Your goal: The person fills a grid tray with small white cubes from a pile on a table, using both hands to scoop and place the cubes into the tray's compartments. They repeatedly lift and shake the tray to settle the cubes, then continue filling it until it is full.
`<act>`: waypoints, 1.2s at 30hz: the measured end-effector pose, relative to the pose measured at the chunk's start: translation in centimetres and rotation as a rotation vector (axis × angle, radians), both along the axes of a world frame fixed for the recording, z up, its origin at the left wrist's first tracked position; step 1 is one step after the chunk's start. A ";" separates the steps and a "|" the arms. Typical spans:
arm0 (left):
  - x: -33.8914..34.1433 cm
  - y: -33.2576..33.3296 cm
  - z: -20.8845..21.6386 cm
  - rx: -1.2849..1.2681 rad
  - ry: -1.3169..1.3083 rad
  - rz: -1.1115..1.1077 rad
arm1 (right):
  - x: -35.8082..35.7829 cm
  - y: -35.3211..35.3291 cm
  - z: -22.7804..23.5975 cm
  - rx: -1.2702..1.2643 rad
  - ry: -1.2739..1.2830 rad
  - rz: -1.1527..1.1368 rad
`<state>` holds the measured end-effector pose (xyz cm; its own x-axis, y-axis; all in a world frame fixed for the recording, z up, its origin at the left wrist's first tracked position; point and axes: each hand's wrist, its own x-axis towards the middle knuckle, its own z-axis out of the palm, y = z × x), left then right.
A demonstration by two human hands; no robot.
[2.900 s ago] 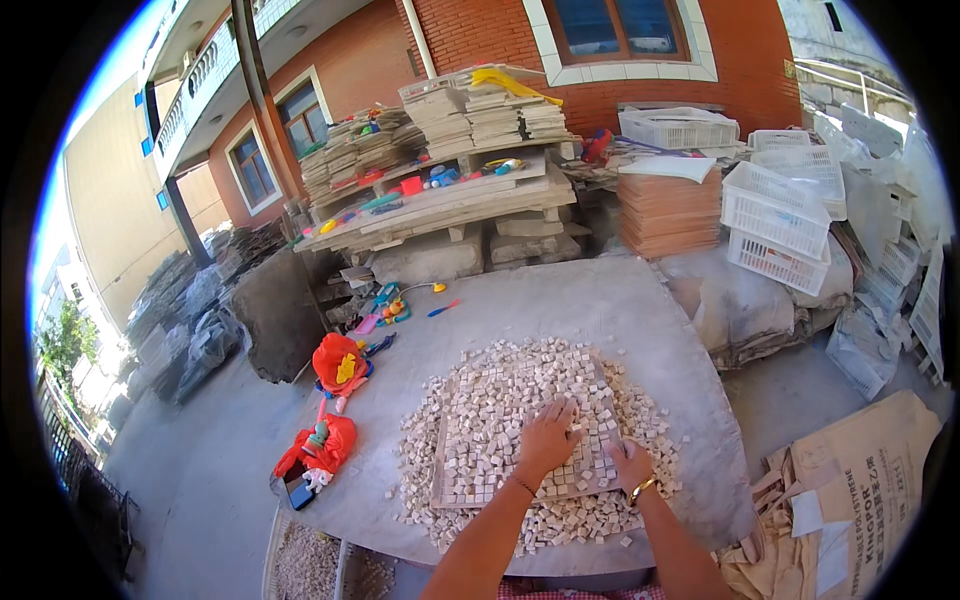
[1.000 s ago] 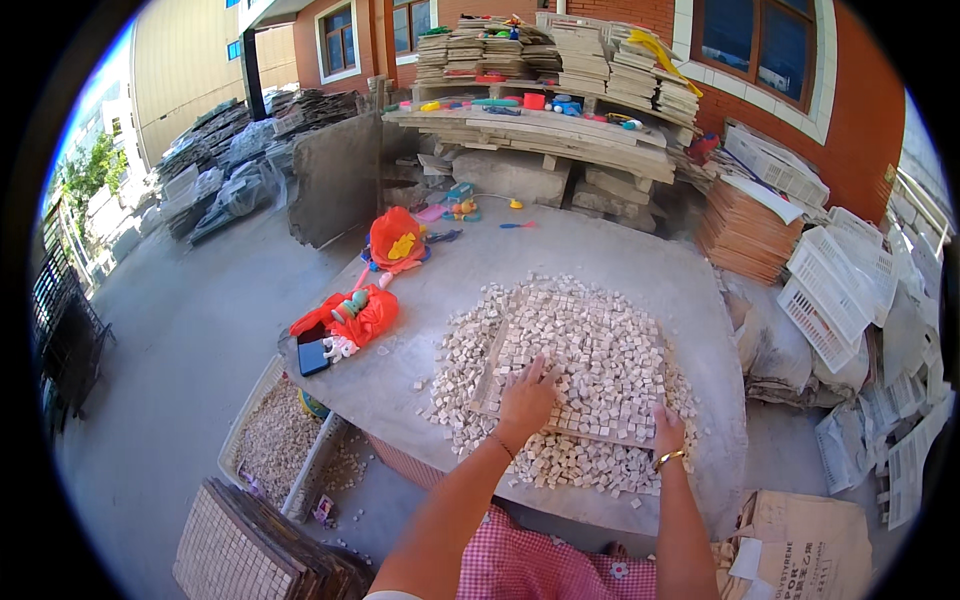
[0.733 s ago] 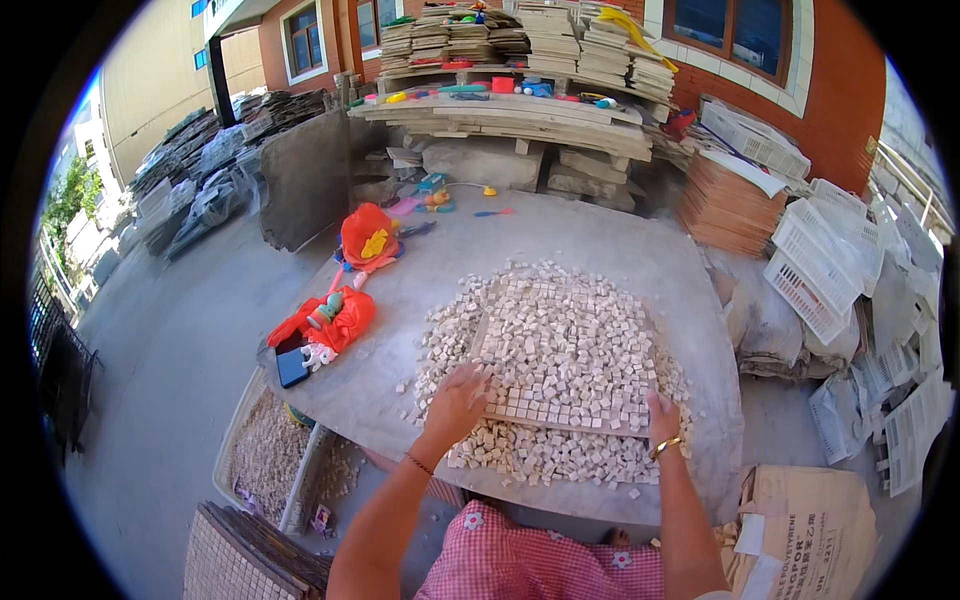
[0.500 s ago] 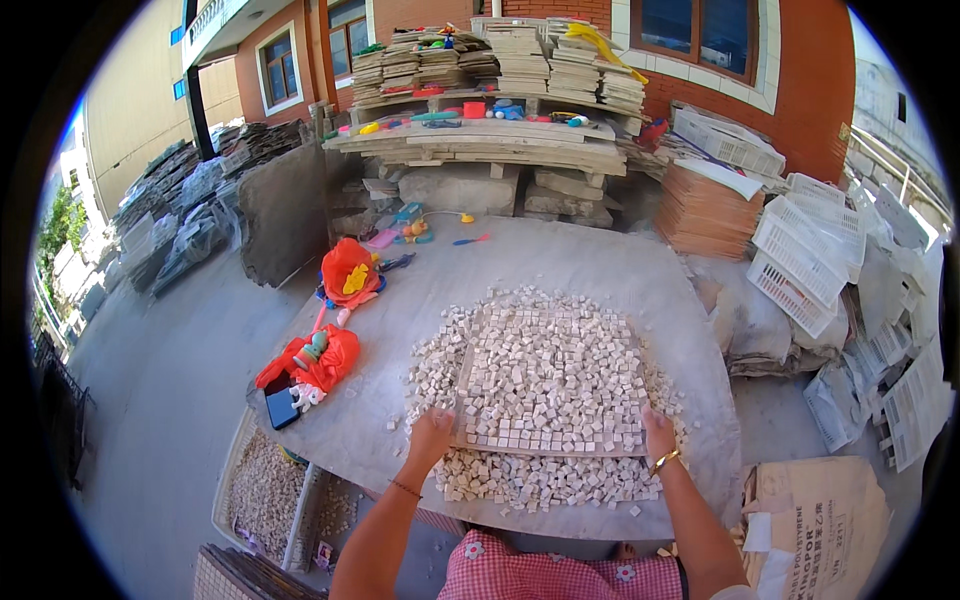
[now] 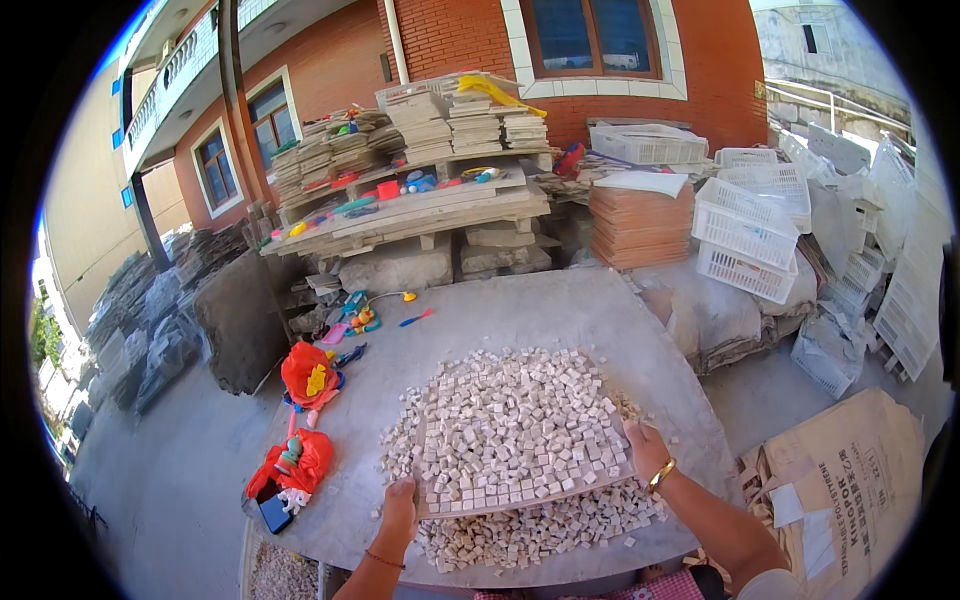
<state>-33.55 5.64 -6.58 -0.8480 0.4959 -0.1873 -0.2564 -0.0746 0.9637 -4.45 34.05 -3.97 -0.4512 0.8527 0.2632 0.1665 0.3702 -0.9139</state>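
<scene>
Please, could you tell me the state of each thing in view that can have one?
Flat rectangular brownish tray: held, loaded with small whitish stone cubes.
Bare left hand: gripping its left near corner.
Bare right hand: gripping its right edge.
White perforated plastic crates: stacked, tilted.
Brown paper sack: lying creased.
Brown-framed glass window: appears closed.

In the lower centre of the frame, cubes (image 5: 520,430) lie on a board (image 5: 440,513), over loose cubes (image 5: 520,540) on the table (image 5: 500,315). The left hand (image 5: 400,508) is at the board's left edge, the right hand (image 5: 648,452) at its right. Bags (image 5: 312,452) lie left; slab stacks (image 5: 425,130) stand behind, crates (image 5: 745,222) upper right, a sack (image 5: 865,470) lower right.
</scene>
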 end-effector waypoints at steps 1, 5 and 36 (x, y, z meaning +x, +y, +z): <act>0.5 -0.5 0.5 0.025 0.003 0.014 | -1.1 1.3 1.3 -0.038 -0.066 0.013; -1.4 1.3 2.3 0.007 0.021 -0.069 | -0.7 2.4 0.8 -0.224 -0.147 0.040; 0.7 -0.1 6.5 -0.071 0.199 -0.054 | -3.4 4.0 -2.2 -0.283 0.019 0.138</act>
